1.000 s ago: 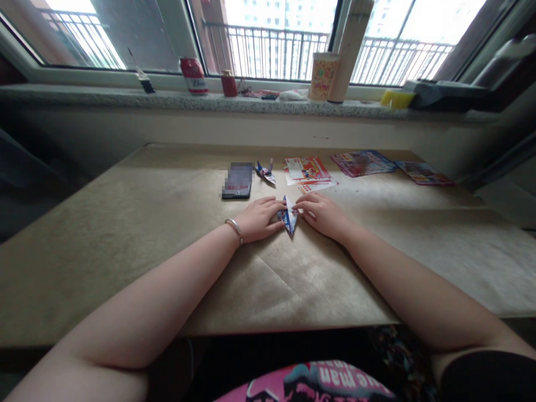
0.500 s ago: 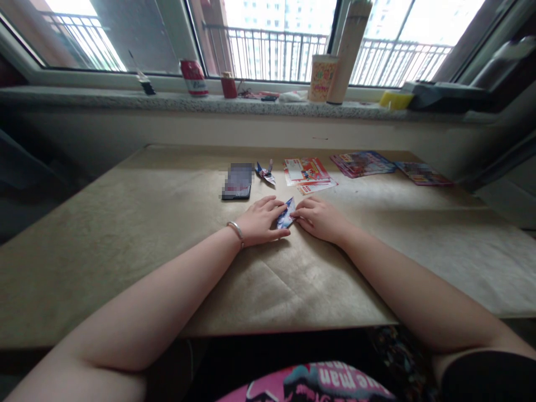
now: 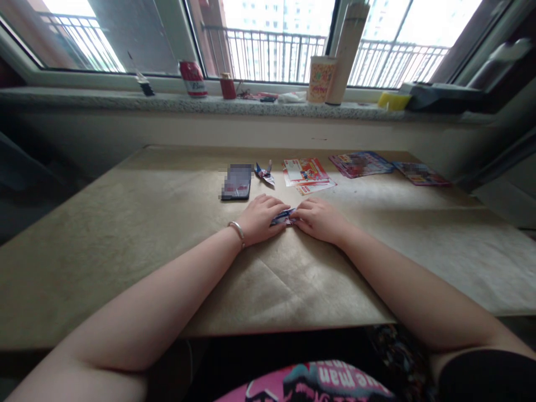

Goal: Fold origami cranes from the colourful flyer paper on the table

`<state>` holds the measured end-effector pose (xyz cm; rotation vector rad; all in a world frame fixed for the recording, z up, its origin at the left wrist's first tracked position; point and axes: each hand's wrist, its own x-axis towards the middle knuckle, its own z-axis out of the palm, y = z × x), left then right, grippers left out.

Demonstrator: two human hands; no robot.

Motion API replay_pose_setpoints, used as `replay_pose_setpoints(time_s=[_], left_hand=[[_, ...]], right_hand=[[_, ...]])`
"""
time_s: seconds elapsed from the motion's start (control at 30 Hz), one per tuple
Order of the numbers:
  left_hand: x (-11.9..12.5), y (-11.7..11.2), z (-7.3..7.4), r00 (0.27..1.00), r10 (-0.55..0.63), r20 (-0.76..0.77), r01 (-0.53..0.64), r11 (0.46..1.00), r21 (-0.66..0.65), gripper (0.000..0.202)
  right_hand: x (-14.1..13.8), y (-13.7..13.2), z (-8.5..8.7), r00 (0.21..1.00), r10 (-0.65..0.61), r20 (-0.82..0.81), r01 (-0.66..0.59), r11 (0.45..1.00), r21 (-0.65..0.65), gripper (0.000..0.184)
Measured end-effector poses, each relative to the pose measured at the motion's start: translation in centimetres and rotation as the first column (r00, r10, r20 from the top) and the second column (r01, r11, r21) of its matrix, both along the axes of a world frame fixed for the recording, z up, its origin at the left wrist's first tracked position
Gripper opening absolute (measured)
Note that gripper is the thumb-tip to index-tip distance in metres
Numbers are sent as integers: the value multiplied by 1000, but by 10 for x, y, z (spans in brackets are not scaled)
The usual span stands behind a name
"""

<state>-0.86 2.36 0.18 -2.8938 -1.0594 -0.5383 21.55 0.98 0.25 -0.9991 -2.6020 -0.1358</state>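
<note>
Where it lies flattened at the middle of the brown paper-covered table (image 3: pixel 125 240), the small folded blue-and-red printed paper (image 3: pixel 283 217) is pinched at its ends by the left hand (image 3: pixel 260 219) and right hand (image 3: pixel 321 219), fingers curled close.

We wear a thin silver bangle (image 3: pixel 237 230) at the wrist behind our left hand (image 3: pixel 262 218), just left of the frame's middle. Our forearms (image 3: pixel 167 301) are bare, running from the lower corners up toward the centre. At the bottom centre shows our pink top (image 3: pixel 318 385), printed with block letters and patches of dark and pale blue. In the lower right corner a short black sleeve (image 3: pixel 486 377) covers the upper arm. Between top and sleeve shows dark cloth (image 3: pixel 397 357) with a small many-coloured pattern.
</note>
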Motion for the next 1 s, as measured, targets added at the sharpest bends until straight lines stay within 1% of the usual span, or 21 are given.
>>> replay_pose_setpoints(time_s=[0.07,0.13,0.33,0.43,0.53,0.73,1.0], left_hand=[[0,0,1,1000,21,20,-22,999,37,25],[-1,1,2,1000,14,14,-14,998,55,19],[1,1,1,997,-2,-72,8,997,81,20],[3,0,0,996,-18,-90,28,994,107,22],[5,0,-1,997,-32,-77,42,991,126,23],[7,-1,-3,999,-9,-34,13,995,96,18],[9,-5,0,1000,-7,-21,8,999,53,13]], right_hand=[[0,-1,1,1000,-14,11,14,1000,-11,22],[0,-2,2,1000,-15,13,15,1000,-12,21],[-2,-1,0,1000,-21,-5,21,1000,-1,24],[-3,-2,0,1000,-21,-2,21,1000,4,24],[-5,-3,-1,999,-29,19,29,1000,5,25],[-9,-6,1,997,-59,55,58,998,22,24],[-15,-7,0,990,-139,-4,139,989,-57,19]])
